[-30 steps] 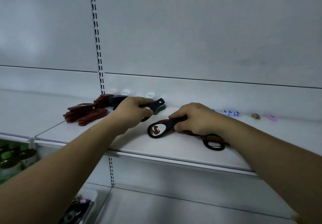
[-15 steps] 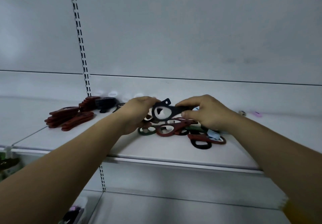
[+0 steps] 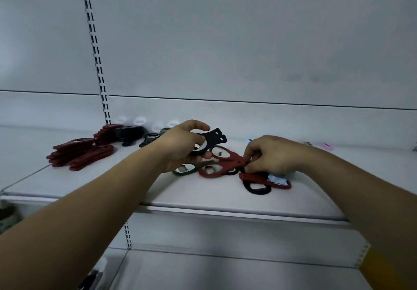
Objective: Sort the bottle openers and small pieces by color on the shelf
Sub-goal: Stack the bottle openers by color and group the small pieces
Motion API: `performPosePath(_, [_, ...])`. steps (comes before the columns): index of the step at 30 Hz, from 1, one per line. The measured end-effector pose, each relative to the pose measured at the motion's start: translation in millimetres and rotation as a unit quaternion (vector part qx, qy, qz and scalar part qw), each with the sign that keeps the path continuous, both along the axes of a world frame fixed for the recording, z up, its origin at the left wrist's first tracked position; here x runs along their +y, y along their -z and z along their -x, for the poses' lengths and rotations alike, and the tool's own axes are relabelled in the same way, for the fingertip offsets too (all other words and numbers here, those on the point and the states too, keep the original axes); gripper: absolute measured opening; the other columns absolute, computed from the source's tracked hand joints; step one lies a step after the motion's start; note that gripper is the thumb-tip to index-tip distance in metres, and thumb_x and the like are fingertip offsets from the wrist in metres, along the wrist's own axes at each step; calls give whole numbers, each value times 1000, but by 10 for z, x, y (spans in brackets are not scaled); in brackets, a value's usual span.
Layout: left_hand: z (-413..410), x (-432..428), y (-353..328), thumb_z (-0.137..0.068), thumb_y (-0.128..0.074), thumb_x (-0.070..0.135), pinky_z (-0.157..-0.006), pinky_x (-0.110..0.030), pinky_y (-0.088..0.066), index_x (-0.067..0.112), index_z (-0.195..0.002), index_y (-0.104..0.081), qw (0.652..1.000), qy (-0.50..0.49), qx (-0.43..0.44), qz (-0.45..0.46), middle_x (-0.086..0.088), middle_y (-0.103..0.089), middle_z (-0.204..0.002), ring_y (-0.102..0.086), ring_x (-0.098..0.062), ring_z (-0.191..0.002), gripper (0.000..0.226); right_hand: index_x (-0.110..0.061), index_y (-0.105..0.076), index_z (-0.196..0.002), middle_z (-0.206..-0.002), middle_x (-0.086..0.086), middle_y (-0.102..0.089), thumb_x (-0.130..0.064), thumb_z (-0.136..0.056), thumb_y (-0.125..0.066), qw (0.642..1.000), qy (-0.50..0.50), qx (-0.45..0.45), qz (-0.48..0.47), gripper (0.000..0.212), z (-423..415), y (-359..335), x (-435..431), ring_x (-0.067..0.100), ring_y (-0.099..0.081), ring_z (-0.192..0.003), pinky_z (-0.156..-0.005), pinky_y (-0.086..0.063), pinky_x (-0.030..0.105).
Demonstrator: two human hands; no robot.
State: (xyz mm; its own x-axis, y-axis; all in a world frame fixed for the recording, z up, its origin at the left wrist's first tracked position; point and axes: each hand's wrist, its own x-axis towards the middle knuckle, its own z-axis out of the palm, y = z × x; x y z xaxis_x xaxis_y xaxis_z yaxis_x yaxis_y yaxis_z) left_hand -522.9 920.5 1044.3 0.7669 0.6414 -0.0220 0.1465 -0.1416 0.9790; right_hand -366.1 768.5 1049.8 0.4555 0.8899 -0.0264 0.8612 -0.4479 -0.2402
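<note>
Now my right hand [image 3: 273, 154] has dropped to the pile [image 3: 259, 186] mid-frame, fingers [image 3: 252, 148] pinching a red opener [image 3: 230, 161]. On my left hand [image 3: 178, 147], fingers grip the black opener [image 3: 214, 139]. At left the red stack [image 3: 81, 152] looks done; pile and small pieces [image 3: 327, 146] remain.

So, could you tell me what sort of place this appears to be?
Probably a shop or stockroom: a white display shelf beside a slotted upright, with red bottle openers stacked at its left end.

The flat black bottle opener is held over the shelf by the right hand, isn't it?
No. The head view shows the left hand holding the flat black bottle opener over the white shelf; the right hand pinches a red bottle opener.
</note>
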Motion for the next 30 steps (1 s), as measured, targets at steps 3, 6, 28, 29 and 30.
performPosePath(3, [-12, -38, 16, -96, -40, 0, -45, -23, -47, 20, -115, -55, 1000, 7, 0, -4, -12, -62, -99, -65, -20, -54, 32, -33, -57, -90, -95, -10, -61, -33, -83, -63, 1000, -3, -2, -11, 10, 35, -30, -11, 5, -54, -84, -70, -44, 24])
performPosePath(6, [-21, -15, 79, -96, -41, 2, -63, -32, -51, 20, -109, -58, 1000, -2, 7, -28, -7, -61, -98, -66, -24, -66, 29, -36, -55, -100, -102, -11, -57, -42, -81, -64, 999, -15, 3, -31, 22, 98, 25, 42, 10, -53, -92, -72, -41, 24])
performPosePath(28, [79, 95, 94, -96, -39, 2, -75, -37, -53, 19, -113, -56, 998, -51, 6, -37, 0, -55, -97, -69, -22, -68, 29, -26, -63, -111, -110, -7, -60, -27, -89, -55, 999, 10, 19, -44, 23, 88, -144, 197, 10, -58, -87, -74, -48, 24])
performPosePath(29, [74, 98, 94, -96, -39, 2, -75, -37, -53, 18, -114, -56, 998, -55, 7, -38, -1, -56, -98, -69, -22, -69, 30, -22, -64, -110, -111, -4, -61, -40, -90, -55, 999, 8, 8, -47, 29, 148, -116, 261, 13, -58, -91, -77, -48, 27])
performPosePath(30, [73, 101, 96, -96, -39, 2, -74, -37, -53, 18, -114, -56, 997, -58, 7, -40, -1, -56, -97, -69, -20, -67, 30, -18, -65, -109, -110, -1, -63, -55, -86, -53, 999, 8, -8, -31, 45, 207, -70, 330, 17, -59, -96, -84, -49, 30])
